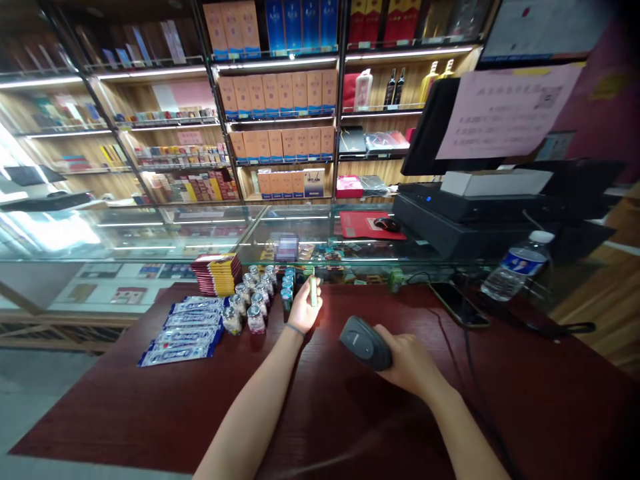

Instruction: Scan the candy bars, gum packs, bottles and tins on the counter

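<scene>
My left hand [303,308] is closed around a small, slim green-and-white pack [313,291], held upright; its print is too small to read. Just left of that hand is a column of small blue-green containers [287,293]. Beside them stand two rows of small clear jars with silver lids [249,298]. My right hand [407,360] grips a dark grey handheld barcode scanner [366,343], its head tilted toward the left hand. Between the scanner and the green-and-white pack there is a gap.
Blue-and-white packets [186,331] lie in a fanned row at the left of the dark red table [320,427]. Behind them stand stacked red and yellow packs [216,274]. At the right are a phone [459,305], a water bottle [517,267] and cables. A glass counter [240,223] runs behind.
</scene>
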`<state>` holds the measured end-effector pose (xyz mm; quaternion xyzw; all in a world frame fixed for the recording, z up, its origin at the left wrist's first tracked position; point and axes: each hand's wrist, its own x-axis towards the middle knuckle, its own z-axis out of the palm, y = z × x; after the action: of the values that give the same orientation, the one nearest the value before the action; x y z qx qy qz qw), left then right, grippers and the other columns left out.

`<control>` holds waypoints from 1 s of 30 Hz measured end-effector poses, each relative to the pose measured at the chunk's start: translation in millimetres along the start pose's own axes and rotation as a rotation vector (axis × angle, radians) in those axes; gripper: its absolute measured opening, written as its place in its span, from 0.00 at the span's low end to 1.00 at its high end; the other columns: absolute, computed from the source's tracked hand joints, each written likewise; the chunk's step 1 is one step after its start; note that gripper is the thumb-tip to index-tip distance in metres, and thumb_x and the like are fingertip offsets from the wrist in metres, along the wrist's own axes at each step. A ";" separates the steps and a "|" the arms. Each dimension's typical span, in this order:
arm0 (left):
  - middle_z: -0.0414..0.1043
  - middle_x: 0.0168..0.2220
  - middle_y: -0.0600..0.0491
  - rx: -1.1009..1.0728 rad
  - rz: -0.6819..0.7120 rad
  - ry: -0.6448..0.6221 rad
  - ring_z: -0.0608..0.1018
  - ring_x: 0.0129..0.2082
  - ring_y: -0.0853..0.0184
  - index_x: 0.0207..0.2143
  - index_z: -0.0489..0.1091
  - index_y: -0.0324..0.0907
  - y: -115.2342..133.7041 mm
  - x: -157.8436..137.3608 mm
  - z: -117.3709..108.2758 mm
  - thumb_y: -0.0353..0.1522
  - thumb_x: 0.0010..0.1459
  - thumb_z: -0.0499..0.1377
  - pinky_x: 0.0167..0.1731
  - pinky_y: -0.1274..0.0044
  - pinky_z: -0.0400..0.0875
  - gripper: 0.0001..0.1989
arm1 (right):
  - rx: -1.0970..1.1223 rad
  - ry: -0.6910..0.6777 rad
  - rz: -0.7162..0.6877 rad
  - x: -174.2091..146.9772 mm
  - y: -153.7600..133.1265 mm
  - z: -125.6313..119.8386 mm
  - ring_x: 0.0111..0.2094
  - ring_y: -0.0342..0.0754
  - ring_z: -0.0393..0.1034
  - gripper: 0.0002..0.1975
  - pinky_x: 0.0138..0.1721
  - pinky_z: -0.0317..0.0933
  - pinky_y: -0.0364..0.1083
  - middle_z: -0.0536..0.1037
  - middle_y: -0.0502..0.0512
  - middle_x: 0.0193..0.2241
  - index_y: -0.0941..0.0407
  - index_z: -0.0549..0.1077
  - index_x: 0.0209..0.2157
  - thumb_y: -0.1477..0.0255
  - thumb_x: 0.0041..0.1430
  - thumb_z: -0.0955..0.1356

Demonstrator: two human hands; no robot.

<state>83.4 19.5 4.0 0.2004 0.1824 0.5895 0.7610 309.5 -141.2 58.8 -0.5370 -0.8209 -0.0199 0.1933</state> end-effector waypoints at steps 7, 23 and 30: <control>0.77 0.50 0.48 0.130 0.040 0.091 0.78 0.34 0.73 0.51 0.75 0.42 -3.3 -1.2 3.0 0.38 0.58 0.66 0.29 0.82 0.71 0.19 | 0.018 0.154 -0.031 0.1 5.1 3.9 0.26 0.58 0.80 0.20 0.26 0.60 0.46 0.82 0.52 0.25 0.54 0.67 0.44 0.75 0.46 0.68; 0.72 0.57 0.48 0.834 0.606 0.418 0.70 0.63 0.60 0.50 0.69 0.48 -21.6 -9.4 12.2 0.28 0.56 0.66 0.65 0.66 0.59 0.20 | 0.048 0.424 0.098 -6.9 30.8 6.8 0.23 0.54 0.78 0.13 0.25 0.64 0.45 0.80 0.51 0.22 0.53 0.69 0.41 0.70 0.52 0.67; 0.74 0.53 0.49 0.652 0.617 0.508 0.70 0.63 0.62 0.45 0.68 0.48 -25.7 4.6 19.0 0.23 0.53 0.65 0.60 0.71 0.64 0.19 | 0.033 0.424 0.109 -9.8 34.8 11.0 0.24 0.55 0.78 0.17 0.26 0.66 0.46 0.80 0.52 0.22 0.55 0.70 0.45 0.69 0.51 0.68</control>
<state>115.4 16.6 6.7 0.3219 0.4681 0.7293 0.3813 340.7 -132.4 39.2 -0.5610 -0.7319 -0.1084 0.3713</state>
